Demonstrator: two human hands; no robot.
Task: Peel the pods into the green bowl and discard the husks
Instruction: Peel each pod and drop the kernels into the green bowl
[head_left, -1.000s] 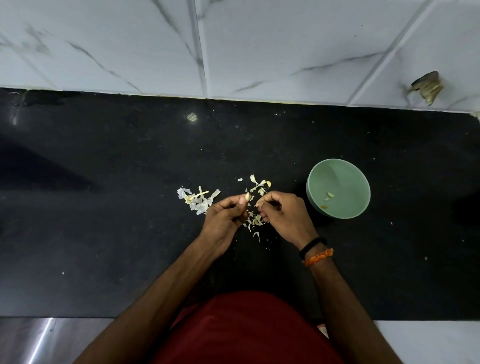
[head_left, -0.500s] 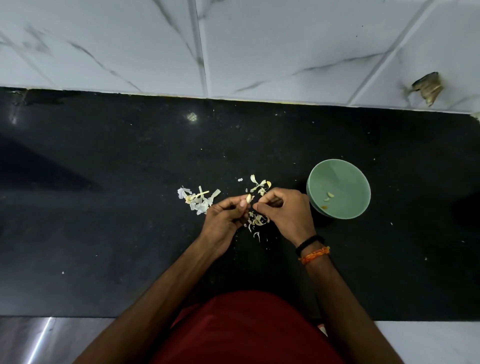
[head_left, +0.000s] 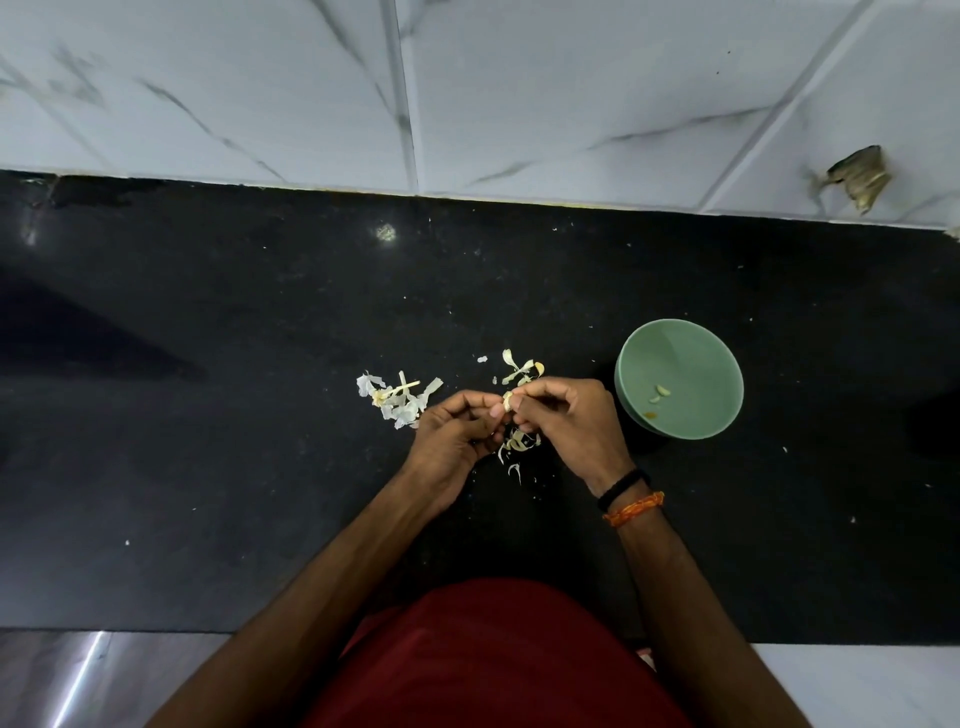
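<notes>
Both hands, left hand (head_left: 457, 434) and right hand (head_left: 569, 423), pinch one pod (head_left: 508, 401) mid-table, beside the green bowl (head_left: 679, 378).

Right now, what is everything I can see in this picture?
green bowl: one, pale green, on the counter right of the hands.
peeled pieces: about three, pale, inside the bowl.
pod: one, pale, pinched between both hands.
husks: three loose heaps, whitish, on the counter around the hands.
counter: one, black, speckled.
wall tiles: white, veined, behind the counter.
wristbands: two, black and orange, right wrist.
left hand: one, holds the pod.
right hand: one, pinches the pod.
</notes>
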